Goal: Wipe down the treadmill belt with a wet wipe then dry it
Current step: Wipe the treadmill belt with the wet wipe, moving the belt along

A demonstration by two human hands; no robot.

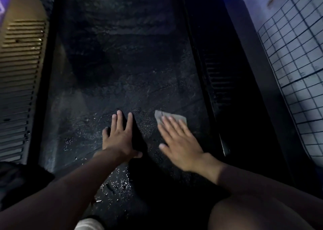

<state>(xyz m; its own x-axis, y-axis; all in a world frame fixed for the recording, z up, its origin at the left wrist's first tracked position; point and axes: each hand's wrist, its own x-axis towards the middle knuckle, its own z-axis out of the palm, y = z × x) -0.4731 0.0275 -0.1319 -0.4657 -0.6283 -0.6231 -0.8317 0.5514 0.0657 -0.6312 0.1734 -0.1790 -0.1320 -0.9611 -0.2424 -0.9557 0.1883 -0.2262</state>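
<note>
1. The belt (pixel 122 63) glistens wet near the person. I judge overlapping strokes toward the duller far end would serve best.
2. The left hand (pixel 120 138) lies flat on the belt, fingers spread, holding nothing: a good brace.
3. The right hand (pixel 181 142) presses straight-fingered on the wipe, not gripping it.
4. The wipe (pixel 167 115) lies flat near the belt's right edge. Even pressure should stop it bunching.

Dim, grainy view. Cool light falls from the upper right onto the gridded surface (pixel 297 58); the wet treadmill belt (pixel 122 89) glints; right hand (pixel 180 142) motion-blurred; edges bow outward.
</note>
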